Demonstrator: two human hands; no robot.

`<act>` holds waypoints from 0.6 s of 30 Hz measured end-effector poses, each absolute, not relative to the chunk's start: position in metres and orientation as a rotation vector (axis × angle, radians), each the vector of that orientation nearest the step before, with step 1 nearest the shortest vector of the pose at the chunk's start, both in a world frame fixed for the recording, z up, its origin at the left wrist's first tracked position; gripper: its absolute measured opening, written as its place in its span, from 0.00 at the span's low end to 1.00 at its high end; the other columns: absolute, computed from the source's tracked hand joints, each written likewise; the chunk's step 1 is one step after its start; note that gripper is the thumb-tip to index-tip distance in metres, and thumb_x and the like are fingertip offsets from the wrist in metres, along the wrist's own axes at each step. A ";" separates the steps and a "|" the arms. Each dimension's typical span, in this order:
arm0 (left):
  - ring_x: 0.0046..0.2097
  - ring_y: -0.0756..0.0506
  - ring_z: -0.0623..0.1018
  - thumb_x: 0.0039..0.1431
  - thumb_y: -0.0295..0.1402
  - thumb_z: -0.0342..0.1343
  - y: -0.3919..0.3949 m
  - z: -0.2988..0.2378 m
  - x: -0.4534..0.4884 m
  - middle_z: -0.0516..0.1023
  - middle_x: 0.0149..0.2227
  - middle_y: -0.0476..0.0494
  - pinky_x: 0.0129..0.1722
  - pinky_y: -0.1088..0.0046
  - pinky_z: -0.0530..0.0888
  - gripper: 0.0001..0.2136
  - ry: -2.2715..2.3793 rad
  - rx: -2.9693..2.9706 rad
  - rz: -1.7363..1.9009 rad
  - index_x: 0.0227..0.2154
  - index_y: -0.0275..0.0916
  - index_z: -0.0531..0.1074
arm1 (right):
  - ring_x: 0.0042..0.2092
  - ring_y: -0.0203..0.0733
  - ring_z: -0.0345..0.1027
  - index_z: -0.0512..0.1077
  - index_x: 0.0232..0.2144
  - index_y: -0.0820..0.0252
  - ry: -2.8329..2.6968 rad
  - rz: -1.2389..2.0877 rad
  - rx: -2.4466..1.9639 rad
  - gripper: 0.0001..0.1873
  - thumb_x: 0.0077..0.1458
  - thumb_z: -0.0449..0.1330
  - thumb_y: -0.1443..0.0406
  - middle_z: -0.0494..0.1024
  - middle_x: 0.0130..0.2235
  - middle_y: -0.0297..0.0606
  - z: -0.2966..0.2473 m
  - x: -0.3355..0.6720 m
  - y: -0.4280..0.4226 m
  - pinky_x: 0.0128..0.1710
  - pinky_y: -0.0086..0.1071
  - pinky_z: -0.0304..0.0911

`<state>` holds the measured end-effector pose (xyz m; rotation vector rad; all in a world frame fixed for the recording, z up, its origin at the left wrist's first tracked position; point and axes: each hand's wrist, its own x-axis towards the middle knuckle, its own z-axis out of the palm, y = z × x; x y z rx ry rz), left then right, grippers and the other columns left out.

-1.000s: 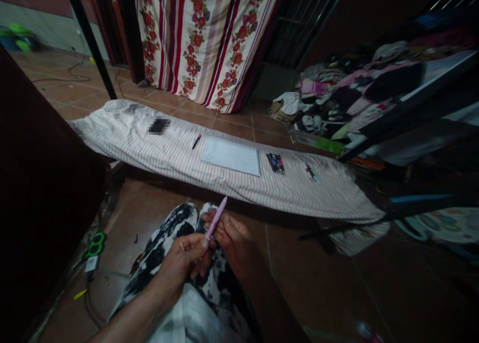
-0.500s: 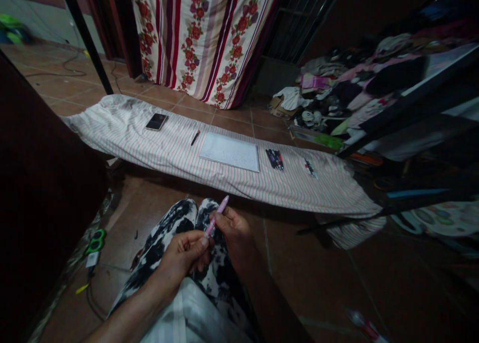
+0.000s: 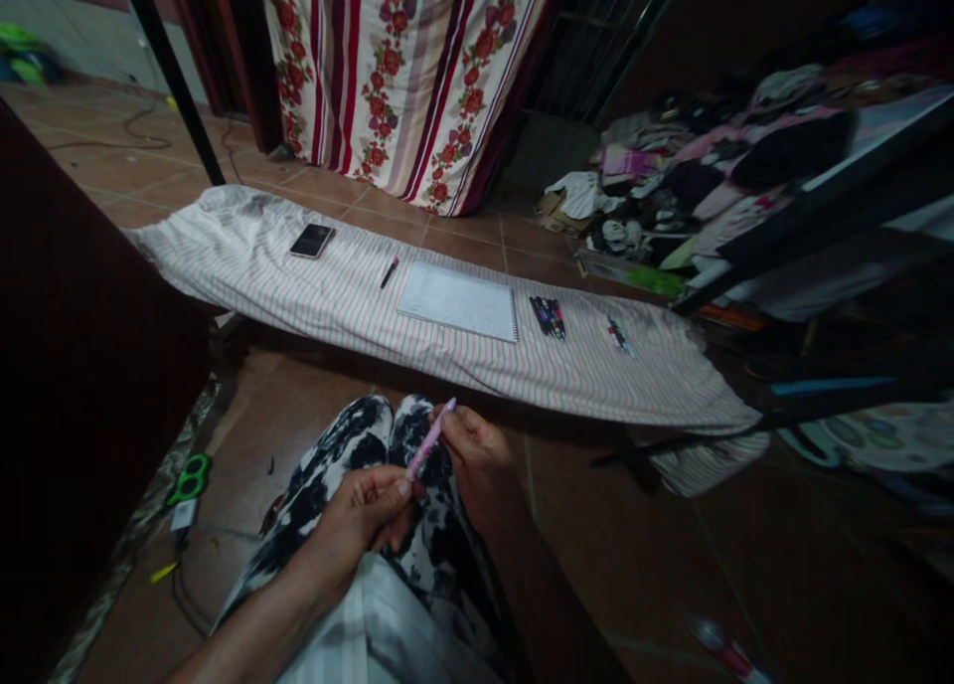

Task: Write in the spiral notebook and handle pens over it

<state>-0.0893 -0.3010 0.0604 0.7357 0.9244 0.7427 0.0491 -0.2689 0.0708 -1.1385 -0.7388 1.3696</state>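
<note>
Directions are read from the pink pen, with 12 o'clock straight ahead. The pen is held over the patterned trousers, its upper end inclined toward 1 o'clock. Its lower end is pinched between thumb and index finger of the left hand; its upper part is gripped, also narrowly, by thumb and fingers of the right hand. Should both pinches be eased together, the slim barrel could be dropped onto the tiled floor; should unequal twist be applied, it could be slipped from the fingertips. At 4 o'clock, a blurred, partly transparent object is seen on the floor; whether it is a container cannot be told. Ahead, a notepad is laid at 12 o'clock on the striped cloth, with a bundle of pens just beside it, between 1 and 2 o'clock. Beyond the cloth, a cardboard box is partly covered by white fabric at 1 o'clock; its inside is hidden. Farther off, at 10 o'clock, blue and green items are too blurred for any contents to be identified.
</note>
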 end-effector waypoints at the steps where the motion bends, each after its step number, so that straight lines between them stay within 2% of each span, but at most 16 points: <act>1: 0.15 0.57 0.57 0.47 0.43 0.58 -0.301 0.061 -0.089 0.64 0.12 0.53 0.16 0.80 0.46 0.15 0.928 0.747 0.743 0.25 0.32 0.71 | 0.34 0.35 0.66 0.74 0.26 0.58 -0.741 1.363 -1.147 0.08 0.44 0.64 0.59 0.74 0.29 0.32 0.071 0.049 -0.269 0.41 0.29 0.59; 4: 0.14 0.57 0.56 0.47 0.42 0.58 -0.301 0.061 -0.089 0.63 0.12 0.53 0.16 0.80 0.46 0.14 0.905 0.716 0.742 0.24 0.32 0.71 | 0.35 0.35 0.66 0.75 0.28 0.58 -0.734 1.398 -1.105 0.11 0.45 0.63 0.57 0.75 0.30 0.32 0.073 0.048 -0.270 0.41 0.29 0.59; 8: 0.14 0.57 0.57 0.46 0.40 0.59 -0.301 0.059 -0.090 0.62 0.12 0.54 0.16 0.79 0.46 0.13 0.828 0.631 0.720 0.24 0.32 0.71 | 0.41 0.39 0.68 0.75 0.34 0.57 -0.650 1.451 -1.004 0.15 0.45 0.62 0.55 0.77 0.36 0.38 0.078 0.052 -0.270 0.46 0.33 0.60; 12: 0.14 0.57 0.56 0.47 0.42 0.58 -0.303 0.056 -0.090 0.63 0.12 0.53 0.16 0.79 0.46 0.15 0.821 0.688 0.704 0.24 0.31 0.72 | 0.36 0.39 0.69 0.76 0.29 0.58 -0.686 1.405 -1.083 0.10 0.43 0.64 0.58 0.77 0.31 0.38 0.078 0.059 -0.269 0.44 0.34 0.61; 18: 0.15 0.57 0.56 0.49 0.43 0.57 -0.305 0.057 -0.091 0.63 0.12 0.53 0.16 0.79 0.46 0.15 0.865 0.783 0.720 0.25 0.32 0.72 | 0.35 0.38 0.68 0.75 0.26 0.58 -0.745 1.352 -1.151 0.10 0.43 0.64 0.58 0.76 0.30 0.36 0.081 0.061 -0.269 0.43 0.34 0.61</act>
